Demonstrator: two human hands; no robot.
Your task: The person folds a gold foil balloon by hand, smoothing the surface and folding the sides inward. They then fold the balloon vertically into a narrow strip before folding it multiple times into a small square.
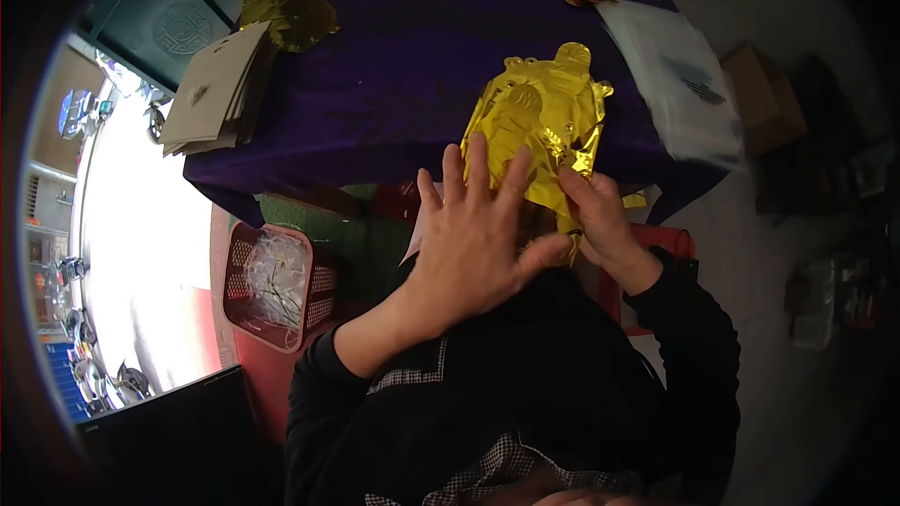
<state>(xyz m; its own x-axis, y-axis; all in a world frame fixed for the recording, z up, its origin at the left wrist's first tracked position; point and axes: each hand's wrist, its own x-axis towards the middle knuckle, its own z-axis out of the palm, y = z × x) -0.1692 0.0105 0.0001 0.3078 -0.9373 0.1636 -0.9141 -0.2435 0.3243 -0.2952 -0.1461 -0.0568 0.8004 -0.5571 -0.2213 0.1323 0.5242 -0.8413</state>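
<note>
A flat, shiny gold foil piece (548,122), with rounded lobes and small tabs round its edge, lies at the near edge of the purple-covered table. It looks like an uninflated foil balloon. My right hand (607,225) pinches its lower right edge between thumb and fingers. A narrow strip of foil hangs below that grip. My left hand (473,244) is spread, palm down, with its fingertips overlapping the foil's lower left side in this view. Nothing shows in that hand.
Purple cloth (394,84) covers the table. More gold foil (295,0) lies at the far left, near stacked cardboard sheets (216,94). Clear plastic bags (670,75) rest on the right. A pink basket (314,295) of plastic wrapping stands below left; a cardboard box (764,103) sits right.
</note>
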